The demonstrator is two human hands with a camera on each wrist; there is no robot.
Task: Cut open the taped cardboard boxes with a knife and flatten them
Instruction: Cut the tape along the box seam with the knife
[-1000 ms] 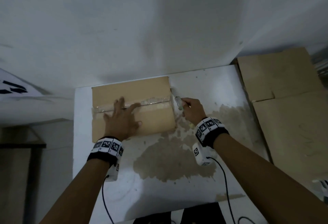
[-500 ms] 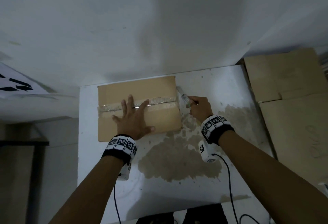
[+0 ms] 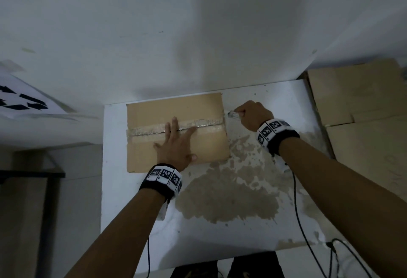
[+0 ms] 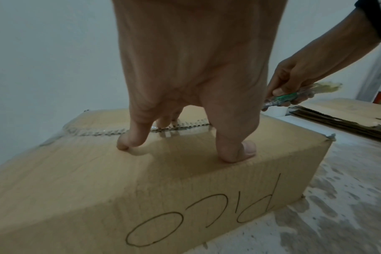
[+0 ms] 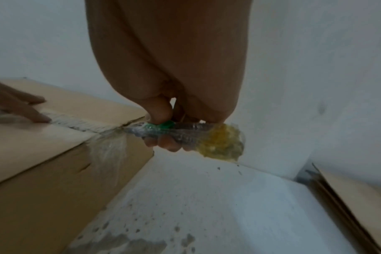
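A white table with large worn brown patches stood against a pale wall, and flattened cardboard lay just beside its right edge.

The left hand's fingers were straight and spread, their tips pressing on the top of the box at the taped seam, so the left hand lay flat and gripped nothing. The right hand's fingers were curled around the knife, with the thumb pressed on its green slider. The right hand hovered just past the box's right edge.

The box was plain brown cardboard with handwritten letters on its near side. It sat at the back left of the table, close to the wall. A strip of clear tape ran left to right along the middle seam. The right half of the seam showed a dark slit.

The knife was a clear plastic cutter with yellowish tape bunched at its rear end. It lay roughly level, long axis left to right, in line with the seam. Its tip pointed at the box's right end and met the tape at that corner.
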